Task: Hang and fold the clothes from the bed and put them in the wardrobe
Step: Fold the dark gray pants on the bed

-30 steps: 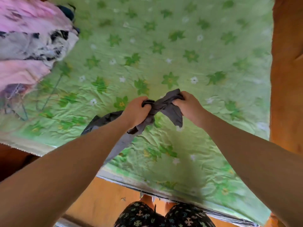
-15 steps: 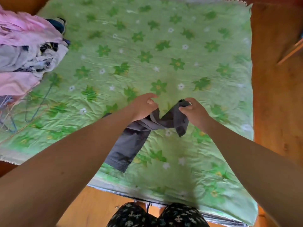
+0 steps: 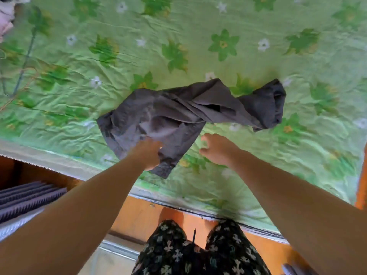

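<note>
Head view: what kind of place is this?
Probably a home bedroom: a green flowered bedsheet fills the view, a grey garment lies crumpled on it, and some pink clothing shows at the top left edge.

- The left arm [image 3: 79, 205] and the right arm [image 3: 288, 195] are bare all along, where they reach over the bed [image 3: 258, 175].
- The black pants [image 3: 168, 251], just below the bed's near edge, have lots of small pale crosses on them.
- A thin dark cord [image 3: 194, 235] shows between the two pant legs.
</note>
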